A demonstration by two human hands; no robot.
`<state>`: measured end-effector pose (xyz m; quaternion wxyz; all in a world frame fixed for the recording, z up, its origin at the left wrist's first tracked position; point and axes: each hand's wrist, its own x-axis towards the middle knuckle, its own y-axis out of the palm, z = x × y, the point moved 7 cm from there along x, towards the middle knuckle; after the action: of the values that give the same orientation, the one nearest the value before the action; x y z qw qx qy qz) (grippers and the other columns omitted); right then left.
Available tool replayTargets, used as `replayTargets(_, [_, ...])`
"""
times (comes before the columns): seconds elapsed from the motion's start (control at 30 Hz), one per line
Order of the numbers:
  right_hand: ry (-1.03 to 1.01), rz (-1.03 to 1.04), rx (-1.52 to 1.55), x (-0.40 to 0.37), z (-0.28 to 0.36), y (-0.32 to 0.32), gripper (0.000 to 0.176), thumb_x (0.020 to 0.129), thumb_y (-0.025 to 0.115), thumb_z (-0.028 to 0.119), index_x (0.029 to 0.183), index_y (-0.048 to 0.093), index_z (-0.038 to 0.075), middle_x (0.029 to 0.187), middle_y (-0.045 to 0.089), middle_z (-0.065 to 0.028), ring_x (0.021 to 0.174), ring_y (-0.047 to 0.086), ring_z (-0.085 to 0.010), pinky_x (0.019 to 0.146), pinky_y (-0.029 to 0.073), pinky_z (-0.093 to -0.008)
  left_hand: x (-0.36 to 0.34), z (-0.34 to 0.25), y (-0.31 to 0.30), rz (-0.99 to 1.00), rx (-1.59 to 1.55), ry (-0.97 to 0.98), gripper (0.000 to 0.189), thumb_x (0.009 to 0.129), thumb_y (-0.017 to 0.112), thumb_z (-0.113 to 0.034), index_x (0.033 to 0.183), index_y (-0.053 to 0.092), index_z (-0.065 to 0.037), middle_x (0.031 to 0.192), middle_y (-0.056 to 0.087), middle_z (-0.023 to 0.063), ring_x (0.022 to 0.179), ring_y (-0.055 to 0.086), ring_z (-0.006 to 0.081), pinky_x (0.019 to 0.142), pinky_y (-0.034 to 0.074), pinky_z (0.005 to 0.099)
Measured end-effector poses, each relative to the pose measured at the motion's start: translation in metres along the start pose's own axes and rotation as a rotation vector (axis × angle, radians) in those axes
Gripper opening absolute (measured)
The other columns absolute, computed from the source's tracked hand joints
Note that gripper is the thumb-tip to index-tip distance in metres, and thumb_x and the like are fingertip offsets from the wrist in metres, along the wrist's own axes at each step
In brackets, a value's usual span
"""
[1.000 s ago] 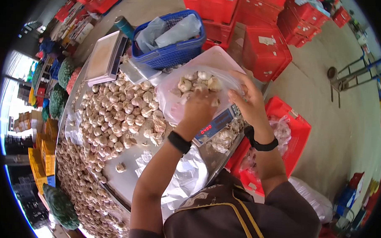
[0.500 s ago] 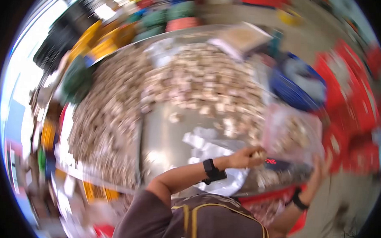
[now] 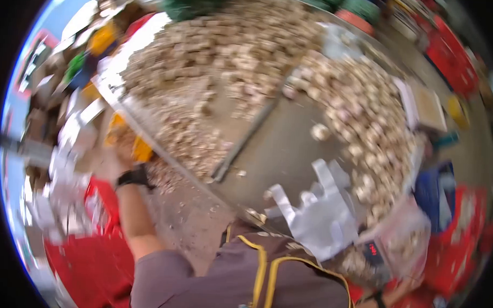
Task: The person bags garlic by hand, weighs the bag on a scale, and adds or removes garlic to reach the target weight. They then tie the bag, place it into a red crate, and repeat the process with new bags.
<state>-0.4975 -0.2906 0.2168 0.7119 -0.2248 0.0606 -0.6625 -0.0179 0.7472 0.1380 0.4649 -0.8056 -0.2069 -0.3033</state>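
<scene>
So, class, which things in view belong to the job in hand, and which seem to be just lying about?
Likely the job:
garlic bulbs
garlic-filled bag by the right hand
scale with red digits
white carrier bag

Seemingly lying about:
teal cylinder
green sack
red crate

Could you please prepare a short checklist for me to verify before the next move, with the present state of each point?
1. Garlic bulbs inside the translucent plastic bag: ok, they show through it.
2. Right hand close to that bag: ok, at its near edge; whether it grips is unclear.
3. Left hand free of any item: cannot tell, it is blurred beside the yellow crate.
4. Scale display readable: not ok, red digits are lit but smeared.
5. White carrier bags on the metal table: ok, they lie near the person's body.
</scene>
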Motion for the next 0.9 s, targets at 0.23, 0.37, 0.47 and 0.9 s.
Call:
replayTargets(0.23, [-0.046, -0.114, -0.031, -0.028, 0.003, -0.036, 0.090, 0.077, 0.078, 0.026, 0.146, 0.022, 0.005, 0.148, 0.028, -0.0164, 0.133, 0.034, -0.0297, 0.108, 0.032, -0.0430, 0.073, -0.019, 0.099, 0.148, -0.815, -1.049, 0.036, 0.093, 0.051, -0.031, 0.121, 0.056, -0.010, 0.109, 0.061, 0.0074, 0.090, 0.058, 0.0176, 0.079, 0.048, 0.0286])
replayTargets(0.37, [-0.026, -0.128, -0.005, -0.057, 0.021, -0.043, 0.086, 0.079, 0.076, 0.023, 0.146, 0.024, 0.008, 0.141, 0.037, -0.0231, 0.130, 0.037, -0.0284, 0.105, 0.033, -0.0393, 0.062, -0.255, 0.261, 0.809, -0.766, -0.655, 0.031, 0.091, 0.058, -0.025, 0.118, 0.060, -0.008, 0.093, 0.063, 0.0029, 0.071, 0.059, 0.0112, 0.061, 0.048, 0.0239])
replayTargets(0.47, [0.013, -0.151, 0.015, -0.069, 0.017, -0.052, 0.086, 0.078, 0.077, 0.026, 0.145, 0.026, 0.007, 0.139, 0.038, -0.0234, 0.129, 0.038, -0.0280, 0.102, 0.033, -0.0377, 0.010, -0.402, 0.360, 1.164, -0.736, -0.278, 0.029, 0.093, 0.056, -0.022, 0.118, 0.059, -0.007, 0.090, 0.063, 0.0035, 0.071, 0.060, 0.0104, 0.059, 0.049, 0.0243])
replayTargets(0.9, [0.025, -0.094, -0.071, -0.016, -0.011, -0.015, 0.052, 0.083, 0.071, 0.033, 0.119, 0.056, -0.002, 0.103, 0.065, -0.0116, 0.097, 0.061, -0.0196, 0.087, 0.046, -0.0303, -0.186, -0.931, 0.235, 0.819, -1.015, 1.544, 0.051, 0.074, 0.066, -0.016, 0.124, 0.054, -0.012, 0.119, 0.057, 0.0126, 0.119, 0.049, 0.0316, 0.106, 0.029, 0.0543])
